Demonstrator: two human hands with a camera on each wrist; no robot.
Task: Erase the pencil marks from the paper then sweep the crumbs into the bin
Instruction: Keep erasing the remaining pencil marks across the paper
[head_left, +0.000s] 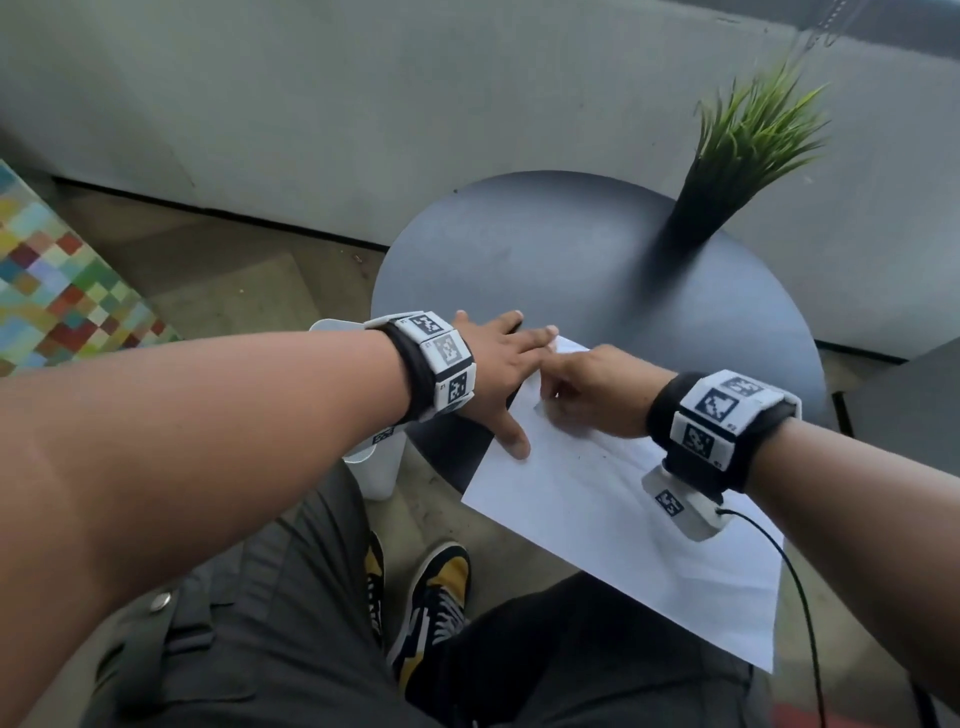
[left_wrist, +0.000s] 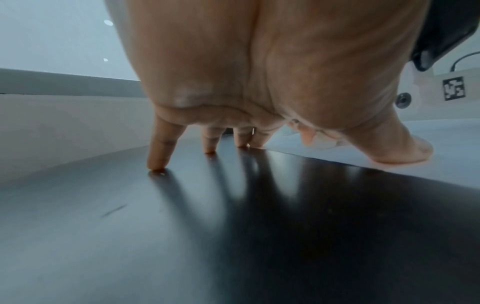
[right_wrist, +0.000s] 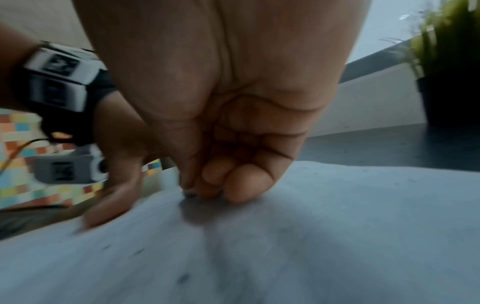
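Currently I see my left hand (head_left: 496, 364) spread, pressing the white paper sheet (head_left: 613, 519) onto the round dark counter (head_left: 571, 260); my right hand (head_left: 597, 389) is curled, pinching something small I cannot identify.

Soft, even daylight, rather dim and cool in tone. The head view bends strongly at its edges, and the plant (head_left: 748, 150) far right is smeared by motion. In the left wrist view the dark bench (left_wrist: 182, 236) shows pale glare and long finger shadows running near. The right wrist view is blurred throughout; the right hand (right_wrist: 221, 123) casts a soft shadow on the paper (right_wrist: 337, 236).
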